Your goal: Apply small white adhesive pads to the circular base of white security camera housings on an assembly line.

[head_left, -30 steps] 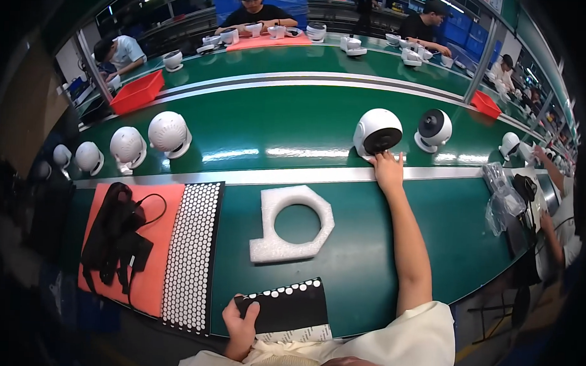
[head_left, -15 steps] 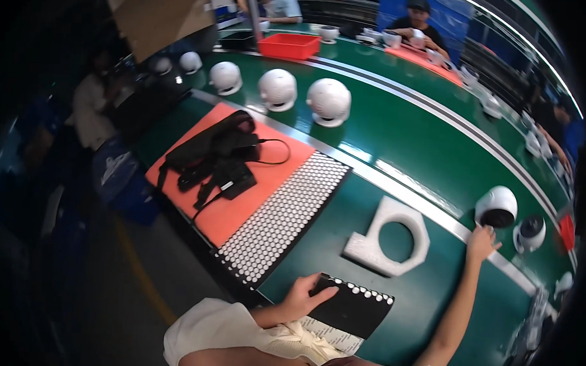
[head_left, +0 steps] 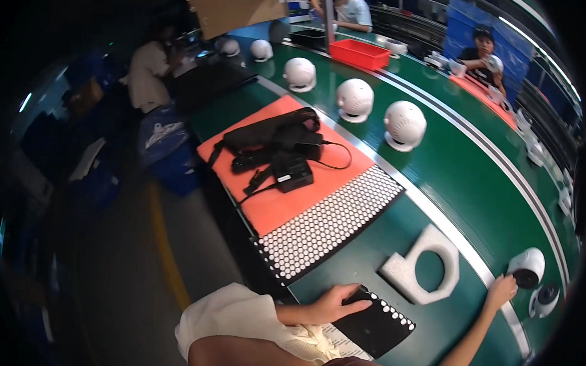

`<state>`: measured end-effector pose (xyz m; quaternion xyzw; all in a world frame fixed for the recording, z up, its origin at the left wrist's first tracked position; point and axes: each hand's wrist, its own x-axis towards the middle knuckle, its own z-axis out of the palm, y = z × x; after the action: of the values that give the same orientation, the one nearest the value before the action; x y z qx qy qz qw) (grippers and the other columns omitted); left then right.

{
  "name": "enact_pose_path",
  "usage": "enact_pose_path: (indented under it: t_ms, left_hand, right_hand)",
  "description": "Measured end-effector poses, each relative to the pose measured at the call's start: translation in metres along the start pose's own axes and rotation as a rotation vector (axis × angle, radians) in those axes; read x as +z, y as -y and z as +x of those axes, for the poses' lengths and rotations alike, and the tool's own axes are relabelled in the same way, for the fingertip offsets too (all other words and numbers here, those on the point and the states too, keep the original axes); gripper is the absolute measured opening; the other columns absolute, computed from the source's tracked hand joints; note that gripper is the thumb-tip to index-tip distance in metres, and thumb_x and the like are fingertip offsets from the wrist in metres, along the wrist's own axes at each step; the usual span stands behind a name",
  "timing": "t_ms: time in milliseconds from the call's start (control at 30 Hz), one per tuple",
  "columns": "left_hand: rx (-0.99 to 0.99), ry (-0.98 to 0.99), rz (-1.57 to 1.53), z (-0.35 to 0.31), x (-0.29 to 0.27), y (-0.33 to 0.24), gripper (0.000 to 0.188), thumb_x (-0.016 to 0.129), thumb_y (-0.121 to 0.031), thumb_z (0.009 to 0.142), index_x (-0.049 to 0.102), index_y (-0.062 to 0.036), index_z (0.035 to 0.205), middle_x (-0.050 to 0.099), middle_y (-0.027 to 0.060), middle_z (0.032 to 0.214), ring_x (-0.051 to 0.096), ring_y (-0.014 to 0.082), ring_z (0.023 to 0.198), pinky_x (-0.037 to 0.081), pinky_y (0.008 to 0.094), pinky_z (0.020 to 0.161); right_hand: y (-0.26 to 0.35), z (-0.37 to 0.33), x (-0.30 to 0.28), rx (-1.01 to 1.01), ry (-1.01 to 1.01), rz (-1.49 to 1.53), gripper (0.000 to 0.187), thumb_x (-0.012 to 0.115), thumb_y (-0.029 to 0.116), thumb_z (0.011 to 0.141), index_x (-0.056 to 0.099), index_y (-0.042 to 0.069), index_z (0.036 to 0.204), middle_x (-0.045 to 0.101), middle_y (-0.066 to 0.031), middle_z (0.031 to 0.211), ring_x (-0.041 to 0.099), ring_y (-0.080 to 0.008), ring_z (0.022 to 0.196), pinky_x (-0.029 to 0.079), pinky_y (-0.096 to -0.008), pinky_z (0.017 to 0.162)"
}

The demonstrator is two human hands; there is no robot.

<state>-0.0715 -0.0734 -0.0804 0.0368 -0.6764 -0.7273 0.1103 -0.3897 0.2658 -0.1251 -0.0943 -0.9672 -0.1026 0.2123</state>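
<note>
My left hand [head_left: 332, 307] grips the left edge of a black sheet [head_left: 375, 328] with a row of white round stickers along its far edge, the thumb lying on top. At the right, my right hand [head_left: 501, 291] reaches to the belt's near edge, its fingers closed at the lower side of a white dome camera [head_left: 529, 263] with a black front. Just beyond it stands a second white camera [head_left: 544, 300]. Between my hands lies a white foam block [head_left: 399, 272] with a round hole. Printed white paper [head_left: 349, 343] shows beneath the black sheet.
Left of the foam, a sheet of white round stickers [head_left: 330, 226] overlaps an orange mat [head_left: 273, 208] bearing black adapters and cables [head_left: 293, 173]. Several white dome cameras [head_left: 405, 125] stand along the green belt [head_left: 464, 169]. A red bin [head_left: 360, 54] and co-workers are farther off.
The view has swung left, so the scene sits farther right and lower. My right hand's fingers, spread beside the white camera before, are now closed against it. My left hand keeps the black sheet.
</note>
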Motion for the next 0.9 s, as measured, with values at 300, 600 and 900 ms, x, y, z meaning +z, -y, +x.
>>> enact_pose_path:
  t_ms: [300,600,900]
  left_hand:
    - [-0.042,-0.006,0.012,-0.001,0.0,-0.003,0.026,0.058,-0.02,0.08,0.045,0.0019,0.08,0.029,-0.0027,0.061,0.027,0.0042,0.058,0.026,0.0233,0.048]
    - [-0.035,0.021,0.055,-0.005,-0.002,-0.003,0.028,0.058,-0.022,0.081,0.045,0.0024,0.081,0.029,-0.0023,0.059,0.027,0.0049,0.056,0.025,0.0234,0.047]
    - [-0.085,0.038,0.052,-0.001,-0.009,-0.005,0.022,0.06,-0.009,0.078,0.051,0.002,0.095,0.058,0.0022,0.079,0.05,0.0046,0.07,0.042,0.0201,0.062]
  right_hand:
    - [-0.008,0.008,0.033,0.098,0.028,0.082,0.036,0.045,0.029,0.083,0.048,-0.004,0.099,0.051,-0.0206,0.101,0.048,-0.0319,0.099,0.038,-0.0461,0.083]
    - [-0.003,0.0,0.004,0.028,0.049,-0.191,0.041,0.041,0.038,0.084,0.054,0.0,0.09,0.055,-0.0131,0.094,0.052,-0.0258,0.094,0.04,-0.0516,0.077]
    - [-0.002,-0.001,0.007,-0.122,0.007,-0.125,0.014,0.05,0.013,0.073,0.062,0.008,0.077,0.057,-0.007,0.078,0.054,-0.0268,0.079,0.043,-0.0427,0.065]
